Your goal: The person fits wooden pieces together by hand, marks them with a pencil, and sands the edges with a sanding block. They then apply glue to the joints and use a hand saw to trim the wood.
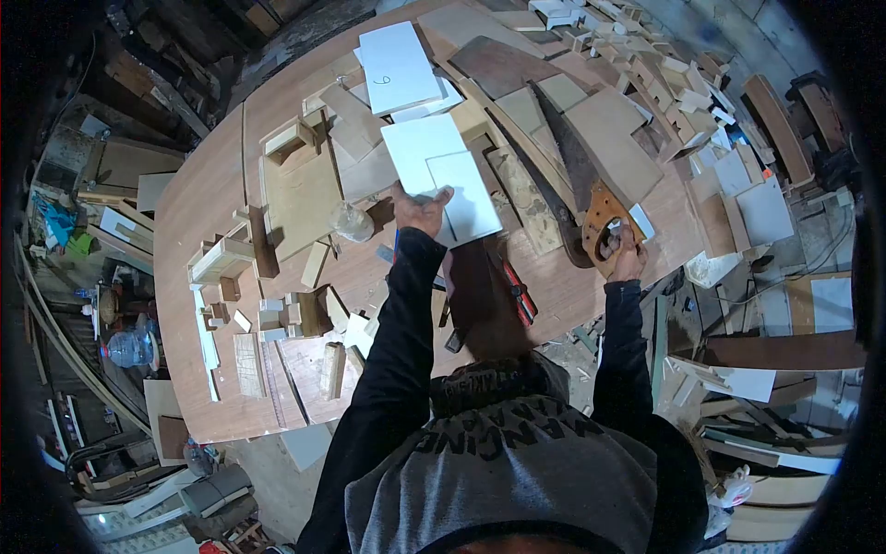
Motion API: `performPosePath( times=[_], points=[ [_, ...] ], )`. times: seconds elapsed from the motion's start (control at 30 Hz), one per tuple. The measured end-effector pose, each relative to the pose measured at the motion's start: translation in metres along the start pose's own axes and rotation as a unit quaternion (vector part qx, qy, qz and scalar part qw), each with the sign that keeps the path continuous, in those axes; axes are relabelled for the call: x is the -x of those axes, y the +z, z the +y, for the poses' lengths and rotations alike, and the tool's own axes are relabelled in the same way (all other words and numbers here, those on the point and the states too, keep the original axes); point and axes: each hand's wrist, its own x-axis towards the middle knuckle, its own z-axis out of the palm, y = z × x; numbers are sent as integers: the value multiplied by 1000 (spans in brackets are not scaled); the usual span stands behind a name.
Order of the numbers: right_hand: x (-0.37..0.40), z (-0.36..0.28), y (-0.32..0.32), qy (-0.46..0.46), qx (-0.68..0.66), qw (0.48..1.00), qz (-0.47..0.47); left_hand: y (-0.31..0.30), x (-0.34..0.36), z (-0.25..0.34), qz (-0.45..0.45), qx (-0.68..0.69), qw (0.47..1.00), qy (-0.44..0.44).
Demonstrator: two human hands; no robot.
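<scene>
My left hand (423, 210) grips the near left edge of a white board (466, 175), its thumb lying across the top face. Pencil-like lines form a corner shape on that board, with a dark line or slit near its lower part. In my right hand (626, 251) is a handsaw (604, 205), the fingers wrapped through its wooden handle. The saw's dark blade points away from me over the table, apart from the white board. Beyond the marked board, another white board (399, 69) bears a handwritten mark like a 6 or 9.
On the wooden table (203, 305) lie a shallow wooden tray (305, 203), a clear plastic bag or cup (352, 222), small wooden blocks and offcuts. A red and black tool (520, 294) rests by the near edge. Stacked panels (614, 138) and wood scraps crowd the far right.
</scene>
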Motion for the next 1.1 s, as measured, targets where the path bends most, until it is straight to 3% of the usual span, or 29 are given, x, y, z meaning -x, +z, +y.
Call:
performPosePath(
  times=[0.03,0.07,0.13,0.17,0.23,0.27,0.3,0.43,0.5,0.53,0.6,0.67,0.7,0.73,0.8,0.83,0.9,0.93,1.0,1.07,1.1],
  points=[
    [-5,-1,-2,38,-50,998,5,0,-2,5,-8,-33,999,31],
    [-16,4,-9,-15,37,999,-19,8,-6,11,-27,42,998,26],
    [-8,-6,8,-18,52,998,-6,42,-26,-12,-19,166,986,24],
    [-4,-12,14,-19,53,998,-5,28,2,72,-42,201,978,-23],
    [0,-17,19,22,84,996,17,62,-12,48,-106,176,978,-45],
    [-2,-15,17,22,86,996,14,80,-9,44,-70,156,985,-35],
    [-6,-12,15,7,131,990,40,98,-7,43,-32,135,990,-24],
    [-10,-13,16,-59,270,959,63,130,6,59,-93,57,990,-85],
    [-30,7,-9,-13,224,971,82,139,6,64,-91,-11,989,-113],
    [-64,31,-52,-172,378,909,26,142,4,62,-103,-60,989,-91],
    [-100,55,-98,-319,512,797,-30,146,3,53,-127,-159,978,-47],
    [-113,65,-112,-341,799,494,-41,148,3,44,-149,-256,955,-3],
    [-102,54,-99,-320,816,481,-21,147,3,42,-159,-302,940,19],
    [-93,46,-83,-295,821,489,-6,141,5,54,-158,-301,940,20],
    [-64,19,-45,-201,787,579,69,120,15,89,-137,-320,931,-115],
    [-55,10,-29,-156,770,611,100,118,15,85,-135,-318,931,-115],
    [-45,-4,-12,-89,753,637,138,115,15,71,-147,-418,895,46],
    [-43,-8,-10,-81,743,650,136,102,21,82,-145,-418,896,46],
    [-44,-10,-12,-83,713,686,120,69,40,97,-89,-292,951,-39],
    [-44,-8,-21,-110,652,745,82,56,49,50,-132,-323,936,-45],
    [-38,-10,-15,-108,652,746,81,47,58,37,-146,-334,930,-48]
  ],
)
